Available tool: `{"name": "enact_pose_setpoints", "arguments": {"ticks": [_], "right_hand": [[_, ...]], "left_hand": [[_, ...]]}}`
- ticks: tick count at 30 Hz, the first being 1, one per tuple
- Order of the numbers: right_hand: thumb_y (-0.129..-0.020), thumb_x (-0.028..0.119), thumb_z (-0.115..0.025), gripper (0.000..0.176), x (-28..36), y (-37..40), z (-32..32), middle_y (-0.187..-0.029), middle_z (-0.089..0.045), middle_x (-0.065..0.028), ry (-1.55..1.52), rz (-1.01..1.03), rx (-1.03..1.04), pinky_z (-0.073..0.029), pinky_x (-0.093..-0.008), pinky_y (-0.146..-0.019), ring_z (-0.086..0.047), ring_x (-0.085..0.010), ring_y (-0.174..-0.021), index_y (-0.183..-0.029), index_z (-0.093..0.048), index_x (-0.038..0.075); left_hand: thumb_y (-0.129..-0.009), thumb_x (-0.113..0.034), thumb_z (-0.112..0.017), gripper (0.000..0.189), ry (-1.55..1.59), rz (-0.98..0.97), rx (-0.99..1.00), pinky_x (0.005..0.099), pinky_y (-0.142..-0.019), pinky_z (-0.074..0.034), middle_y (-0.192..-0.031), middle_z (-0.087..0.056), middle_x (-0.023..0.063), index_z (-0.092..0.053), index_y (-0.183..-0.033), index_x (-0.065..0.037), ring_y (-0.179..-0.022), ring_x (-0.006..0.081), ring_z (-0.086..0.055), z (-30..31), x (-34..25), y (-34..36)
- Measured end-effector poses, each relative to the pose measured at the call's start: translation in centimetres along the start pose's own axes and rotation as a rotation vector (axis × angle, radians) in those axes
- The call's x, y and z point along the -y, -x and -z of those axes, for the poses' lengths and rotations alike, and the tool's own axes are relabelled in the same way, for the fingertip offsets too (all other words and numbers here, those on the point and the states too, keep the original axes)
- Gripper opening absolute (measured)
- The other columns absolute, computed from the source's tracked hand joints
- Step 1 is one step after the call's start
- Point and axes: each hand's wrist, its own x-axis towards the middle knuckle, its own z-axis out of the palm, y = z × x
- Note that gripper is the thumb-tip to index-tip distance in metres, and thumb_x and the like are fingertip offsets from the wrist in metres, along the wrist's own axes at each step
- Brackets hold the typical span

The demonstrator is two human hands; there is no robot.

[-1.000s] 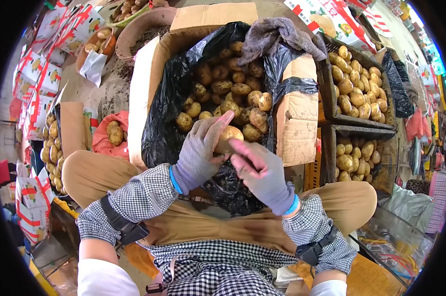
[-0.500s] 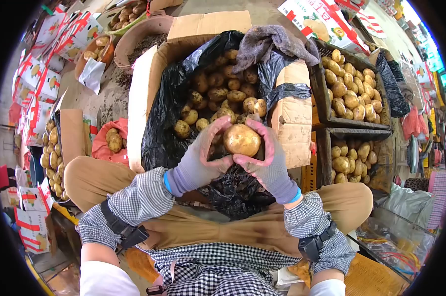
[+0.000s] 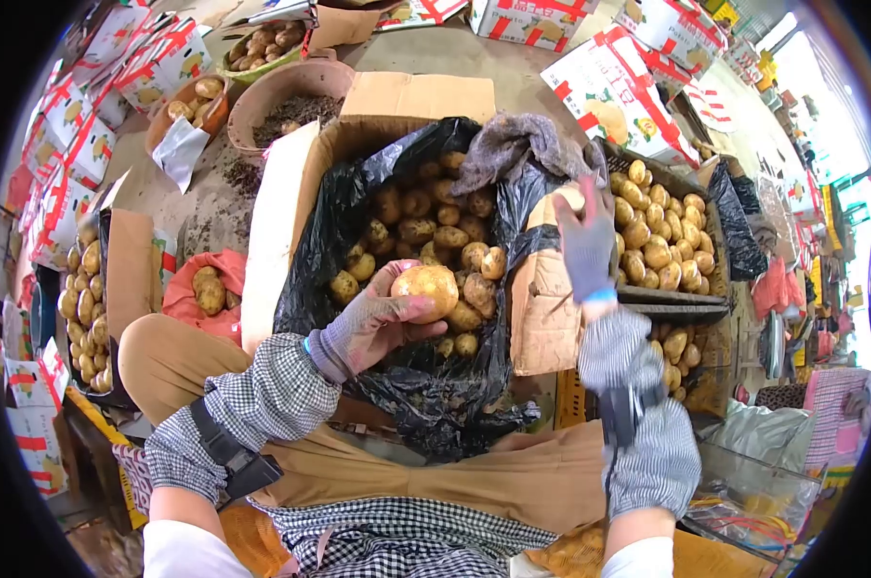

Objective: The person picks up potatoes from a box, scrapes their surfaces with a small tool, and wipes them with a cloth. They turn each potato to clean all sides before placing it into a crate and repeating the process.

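Observation:
In my left hand (image 3: 382,313), which wears a dirty gray and pink glove, a large yellow-brown potato (image 3: 427,293) is gripped between thumb and fingers. It is held above a cardboard box (image 3: 279,226) lined with black plastic (image 3: 325,217). Inside the box lie many loose, soiled potatoes (image 3: 416,231). My gloved right hand (image 3: 587,241) is raised over the box's right flap, close to a gray cloth (image 3: 522,154) draped on the back corner. Its fingers are blurred by motion, and I cannot make out whether the pale patch between them is held.
Right of the box, two dark crates hold potatoes, a rear crate (image 3: 720,299) and a nearer one. Farther left stand a tub of soil (image 3: 252,106), a bowl of potatoes (image 3: 151,130) and a red bag (image 3: 180,299). Printed cartons (image 3: 619,96) lie at the back.
My right hand has let go of the potato and moved up and right toward the cloth and rear crate. My left hand keeps the potato, now slightly further left. The view has shifted.

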Motion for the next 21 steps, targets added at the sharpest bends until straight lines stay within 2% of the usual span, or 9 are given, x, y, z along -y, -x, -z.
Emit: {"name": "enact_pose_setpoints", "arguments": {"ticks": [2, 4, 6, 8, 12, 15, 17, 19, 21], "right_hand": [[-0.078, 0.036, -0.070, 0.062, -5.4, -4.4, -4.4, -0.119, -0.053, -0.0192, 0.486, 0.167, -0.149, -0.048, -0.0394, -0.084, -0.062, -0.0296, -0.091, -0.130, -0.050, 0.007], [-0.073, 0.046, -0.073, 0.065, -4.6, -7.3, -4.6, -0.113, -0.059, -0.0224, 0.589, -0.066, 0.138, -0.044, -0.0396, -0.092, -0.055, -0.0367, -0.109, -0.121, -0.059, 0.005], [-0.075, 0.036, -0.070, 0.038, -7.1, -8.7, -5.4, -0.101, -0.063, -0.0156, 0.518, 0.014, 0.077, -0.047, -0.0399, -0.081, -0.062, -0.0323, -0.092, -0.096, -0.066, 0.004], [-0.078, 0.028, -0.066, 0.028, -1.9, -5.9, -2.4, -0.093, -0.061, -0.0143, 0.264, 0.167, 0.002, -0.046, -0.0401, -0.077, -0.060, -0.0312, -0.088, -0.089, -0.064, 0.002], [-0.075, 0.015, -0.069, 0.021, 5.7, 3.7, 3.5, -0.089, -0.057, -0.0151, 0.022, 0.460, 0.070, -0.045, -0.0437, -0.081, -0.057, -0.0347, -0.092, -0.085, -0.057, 0.001], [-0.076, 0.018, -0.073, 0.026, 9.7, 10.5, 4.3, -0.091, -0.055, -0.0136, -0.121, 0.525, 0.190, -0.043, -0.0436, -0.085, -0.055, -0.0343, -0.090, -0.088, -0.054, 0.003], [-0.077, 0.021, -0.073, 0.028, 10.5, 13.5, 3.5, -0.091, -0.055, -0.0123, -0.234, 0.503, 0.267, -0.042, -0.0429, -0.088, -0.055, -0.0335, -0.090, -0.088, -0.053, 0.004], [-0.070, 0.014, -0.074, 0.032, 9.7, 15.8, 2.0, -0.107, -0.052, -0.0142, -0.385, 0.153, 0.281, -0.042, -0.0414, -0.089, -0.051, -0.0353, -0.099, -0.094, -0.054, 0.004], [-0.078, 0.015, -0.071, 0.029, 8.9, 15.7, 0.8, -0.094, -0.053, -0.0079, -0.647, -0.030, 0.295, -0.043, -0.0351, -0.080, -0.050, -0.0227, -0.090, -0.098, -0.054, 0.003]], "left_hand": [[-0.087, -0.012, -0.062, 0.041, 0.096, -0.001, -0.021, 0.0462, -0.096, -0.048, -0.126, -0.052, 0.0088, -0.046, -0.125, -0.012, -0.113, 0.0259, -0.055, -0.2, -0.5, -0.2], [-0.091, -0.018, -0.057, 0.031, 0.404, 0.107, 0.023, 0.0487, -0.096, -0.047, -0.123, -0.056, 0.0097, -0.051, -0.121, -0.009, -0.114, 0.0256, -0.056, 0.0, -1.1, -0.7], [-0.094, -0.021, -0.054, 0.027, 0.373, 0.047, -0.005, 0.0484, -0.096, -0.047, -0.118, -0.060, 0.0097, -0.056, -0.117, -0.007, -0.112, 0.0247, -0.057, 0.5, -1.1, -1.0], [-0.094, -0.022, -0.054, 0.028, 0.406, -0.021, -0.025, 0.0469, -0.095, -0.048, -0.120, -0.059, 0.0091, -0.056, -0.118, -0.008, -0.110, 0.0246, -0.057, 1.2, -0.8, -1.3], [-0.095, -0.029, -0.052, 0.032, 0.463, 0.033, -0.047, 0.0431, -0.093, -0.049, -0.120, -0.059, 0.0088, -0.056, -0.118, -0.008, -0.108, 0.0240, -0.058, 2.2, 0.5, -2.3], [-0.097, -0.035, -0.047, 0.039, 0.346, 0.117, -0.006, 0.0432, -0.091, -0.051, -0.121, -0.058, 0.0083, -0.050, -0.127, -0.010, -0.108, 0.0237, -0.059, 0.7, 2.1, -2.0], [-0.098, -0.036, -0.045, 0.047, 0.217, 0.188, 0.053, 0.0436, -0.088, -0.052, -0.122, -0.057, 0.0073, -0.037, -0.139, -0.016, -0.108, 0.0233, -0.060, -0.2, 3.5, -1.4], [-0.098, -0.035, -0.045, 0.049, 0.068, 0.178, -0.013, 0.0434, -0.087, -0.053, -0.124, -0.056, 0.0076, -0.033, -0.141, -0.016, -0.108, 0.0228, -0.060, -0.8, 4.5, -0.1], [-0.096, -0.035, -0.049, 0.054, -0.099, 0.171, -0.082, 0.0417, -0.082, -0.055, -0.126, -0.053, 0.0062, -0.028, -0.142, -0.014, -0.104, 0.0199, -0.061, -1.0, 5.1, 0.7]]}}
